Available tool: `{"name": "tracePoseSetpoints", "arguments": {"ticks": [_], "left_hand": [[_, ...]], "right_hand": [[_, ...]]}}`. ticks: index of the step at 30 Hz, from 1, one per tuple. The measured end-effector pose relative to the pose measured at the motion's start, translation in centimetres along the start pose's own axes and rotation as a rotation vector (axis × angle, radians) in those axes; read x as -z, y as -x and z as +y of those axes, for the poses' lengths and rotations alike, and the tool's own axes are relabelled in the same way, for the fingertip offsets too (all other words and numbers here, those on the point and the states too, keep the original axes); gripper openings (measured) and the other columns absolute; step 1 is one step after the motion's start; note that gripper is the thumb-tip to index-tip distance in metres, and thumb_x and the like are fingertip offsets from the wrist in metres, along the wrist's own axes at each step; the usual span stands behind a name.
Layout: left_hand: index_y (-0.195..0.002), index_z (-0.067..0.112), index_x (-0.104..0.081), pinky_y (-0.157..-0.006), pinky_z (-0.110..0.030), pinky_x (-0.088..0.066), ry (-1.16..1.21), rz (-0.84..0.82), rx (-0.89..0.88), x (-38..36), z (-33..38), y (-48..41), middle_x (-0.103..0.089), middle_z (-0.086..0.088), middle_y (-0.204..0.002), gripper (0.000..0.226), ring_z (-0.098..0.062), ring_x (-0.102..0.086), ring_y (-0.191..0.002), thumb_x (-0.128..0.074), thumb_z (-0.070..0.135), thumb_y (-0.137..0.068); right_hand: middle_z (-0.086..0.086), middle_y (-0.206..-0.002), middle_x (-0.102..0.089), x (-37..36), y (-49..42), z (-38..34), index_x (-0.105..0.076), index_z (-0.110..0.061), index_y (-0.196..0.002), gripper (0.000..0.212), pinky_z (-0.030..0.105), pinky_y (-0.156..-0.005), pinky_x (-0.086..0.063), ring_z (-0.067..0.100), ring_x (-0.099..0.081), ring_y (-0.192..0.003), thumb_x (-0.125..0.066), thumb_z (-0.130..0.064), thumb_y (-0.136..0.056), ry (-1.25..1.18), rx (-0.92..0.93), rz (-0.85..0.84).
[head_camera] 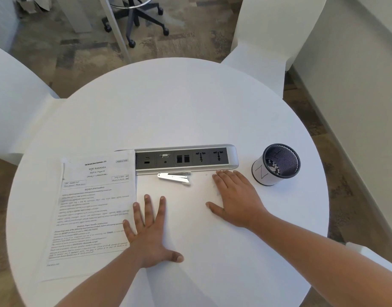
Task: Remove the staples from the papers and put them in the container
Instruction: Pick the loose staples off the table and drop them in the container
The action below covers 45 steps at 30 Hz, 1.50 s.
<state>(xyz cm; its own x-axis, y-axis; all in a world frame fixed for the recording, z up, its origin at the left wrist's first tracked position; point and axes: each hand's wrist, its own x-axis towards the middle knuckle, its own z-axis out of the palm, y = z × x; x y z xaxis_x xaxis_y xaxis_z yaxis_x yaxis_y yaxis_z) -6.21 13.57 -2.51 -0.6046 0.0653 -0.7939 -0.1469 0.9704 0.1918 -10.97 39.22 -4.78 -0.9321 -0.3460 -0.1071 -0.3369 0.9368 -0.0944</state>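
On table (168, 107): papers (91, 209) at L, cup (262, 171) at R; betw. them socket strip (186, 159), w/ stapler (174, 178) just before it.

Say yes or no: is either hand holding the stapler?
No: left hand and right hand lie flat on the table; stapler lies untouched.

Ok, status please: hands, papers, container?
Left hand, right hand flat on table, empty. Papers beside left hand; stapler untouched. Container right, unobstructed.
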Motion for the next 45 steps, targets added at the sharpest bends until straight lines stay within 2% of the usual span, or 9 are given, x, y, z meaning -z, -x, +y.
{"name": "tracePoseSetpoints", "arguments": {"ticks": [6,11,15,23,26,31,35,41,45], "left_hand": [[-0.135,0.041,0.048,-0.113,-0.065,0.019,0.003,0.005,-0.008,0.0,0.0,-0.1,0.068,0.004,-0.132,0.159,-0.034,0.055,-0.13,-0.084,0.069,-0.05],[-0.135,0.042,0.049,-0.113,-0.065,0.02,0.011,0.005,-0.009,0.0,0.0,-0.1,0.068,0.005,-0.132,0.16,-0.033,0.056,-0.129,-0.085,0.068,-0.05],[-0.136,0.042,0.048,-0.113,-0.065,0.02,0.008,0.007,-0.004,0.0,0.0,-0.1,0.068,0.005,-0.132,0.16,-0.032,0.055,-0.13,-0.085,0.067,-0.05],[-0.136,0.042,0.047,-0.113,-0.064,0.02,0.01,0.002,-0.005,0.0,-0.1,0.0,0.067,0.005,-0.133,0.16,-0.033,0.055,-0.13,-0.085,0.067,-0.05],[-0.135,0.042,0.049,-0.112,-0.065,0.021,0.008,0.003,-0.008,0.1,0.0,-0.1,0.068,0.005,-0.131,0.16,-0.033,0.056,-0.128,-0.085,0.068,-0.05],[-0.135,0.043,0.048,-0.112,-0.064,0.022,0.014,0.003,-0.003,0.0,-0.1,0.0,0.068,0.005,-0.132,0.16,-0.032,0.056,-0.128,-0.086,0.067,-0.05],[-0.135,0.042,0.048,-0.112,-0.064,0.021,0.008,-0.002,0.003,0.0,0.0,0.0,0.068,0.005,-0.132,0.16,-0.033,0.056,-0.129,-0.086,0.066,-0.051],[-0.135,0.043,0.048,-0.112,-0.065,0.021,0.01,-0.005,-0.002,0.1,0.0,-0.1,0.068,0.005,-0.132,0.16,-0.033,0.056,-0.129,-0.086,0.067,-0.051],[-0.135,0.044,0.048,-0.113,-0.064,0.02,0.006,-0.001,0.006,0.0,0.0,0.0,0.068,0.006,-0.132,0.16,-0.033,0.054,-0.131,-0.086,0.067,-0.049]], "right_hand": [[0.003,-0.112,-0.065,1.0,0.0,0.0,-0.054,-0.01,-0.13,0.061,0.039,-0.101,-0.044,0.027,-0.058,-0.105,-0.044,-0.056,-0.09,-0.115,-0.027,0.062],[0.005,-0.129,-0.059,0.0,-0.5,0.4,-0.055,-0.009,-0.131,0.05,0.037,-0.102,-0.044,0.027,-0.054,-0.12,-0.056,-0.038,-0.091,-0.259,-0.049,0.103],[0.005,-0.142,-0.053,-0.9,-1.5,-0.4,-0.051,-0.009,-0.139,0.063,0.039,-0.111,-0.038,0.027,-0.047,-0.131,-0.045,-0.051,-0.091,-0.193,0.081,0.041],[0.005,-0.124,-0.062,-0.6,1.2,-0.1,-0.061,-0.01,-0.124,0.051,0.041,-0.1,-0.047,0.026,-0.054,-0.122,-0.049,-0.047,-0.092,-0.236,0.103,0.035],[0.002,-0.121,-0.063,0.3,2.3,0.7,-0.059,-0.014,-0.124,0.042,0.035,-0.098,-0.045,0.021,-0.055,-0.114,-0.052,-0.041,-0.093,-0.4,-0.045,0.109],[-0.002,-0.094,-0.065,1.6,1.1,1.3,-0.067,-0.013,-0.105,0.024,0.036,-0.081,-0.054,0.015,-0.061,-0.083,-0.061,-0.001,-0.085,-0.66,-0.351,0.263],[0.0,-0.089,-0.072,1.6,-0.3,1.4,-0.07,-0.023,-0.104,0.019,0.034,-0.076,-0.053,0.021,-0.065,-0.084,-0.059,-0.017,-0.09,-0.54,-0.297,0.108],[0.005,-0.124,-0.063,1.7,-2.4,0.8,-0.066,-0.007,-0.12,0.043,0.04,-0.087,-0.051,0.028,-0.053,-0.116,-0.048,0.005,-0.082,-0.403,-0.136,0.077],[0.016,-0.115,-0.063,1.5,-2.4,-0.1,-0.063,0.002,-0.119,0.041,0.042,-0.076,-0.055,0.037,-0.058,-0.103,-0.061,0.007,-0.078,-0.177,0.121,0.036]]}}
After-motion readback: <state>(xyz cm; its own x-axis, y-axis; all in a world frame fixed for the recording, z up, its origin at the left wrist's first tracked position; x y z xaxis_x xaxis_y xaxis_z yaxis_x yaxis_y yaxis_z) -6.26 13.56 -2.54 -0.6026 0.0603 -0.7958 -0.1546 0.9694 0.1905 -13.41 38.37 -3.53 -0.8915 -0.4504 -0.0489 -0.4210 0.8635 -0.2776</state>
